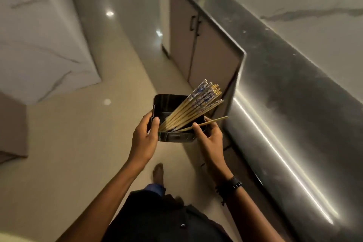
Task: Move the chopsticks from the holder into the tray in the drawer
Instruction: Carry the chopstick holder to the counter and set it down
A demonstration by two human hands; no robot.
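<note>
Head view showed left hand and right hand gripping the black holder, thumbs hooked over its rim. Chopsticks inside fanned out rightward, one lying loose; any tilt could spill them.

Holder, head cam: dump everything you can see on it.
The holder is a dark, glossy, open-topped box with rounded corners; it looks like polished metal, its near wall mirror-bright. It is held in the air over the floor, mouth tipped toward the camera. The left hand grips its left rim, thumb over it; the right hand grips the right side. The chopsticks lean from its near-left corner out over the far-right rim.
</note>
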